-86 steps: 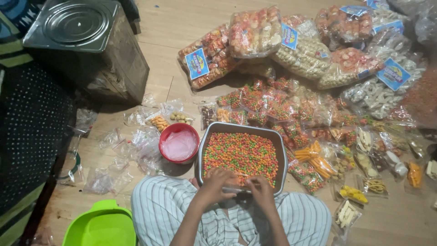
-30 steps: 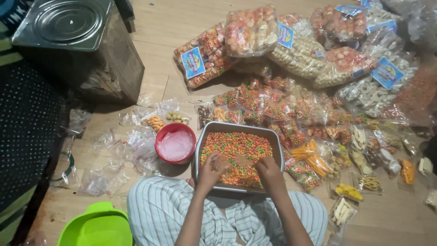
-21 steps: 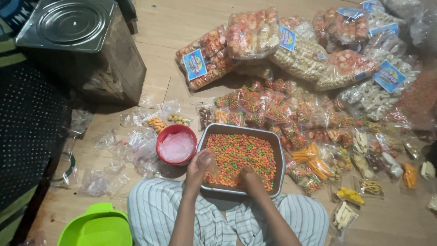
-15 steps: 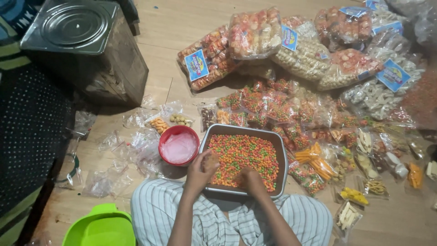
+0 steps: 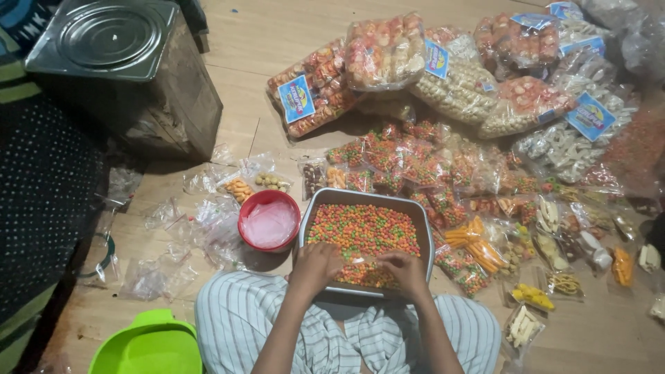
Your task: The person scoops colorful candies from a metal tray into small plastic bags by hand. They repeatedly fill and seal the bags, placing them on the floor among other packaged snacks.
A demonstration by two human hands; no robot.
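Metal tray (image 5: 309, 213) of colourful sweets (image 5: 364, 228) holds both hands: left hand (image 5: 315, 266) and right hand (image 5: 404, 269) pinch a clear bag (image 5: 360, 262).

Green tub (image 5: 149, 345) was cut off by bottom edge. Both forearms ran out of frame at bottom. Left hand (image 5: 315, 266) and right hand (image 5: 405, 270) covered near part of candy in grey tray (image 5: 360, 201); sth clear betw. fingers, too small to tell. Metal tin (image 5: 104, 41) was clipped at top. Small packets (image 5: 651, 260) at right edge were cut off, contents blurred.
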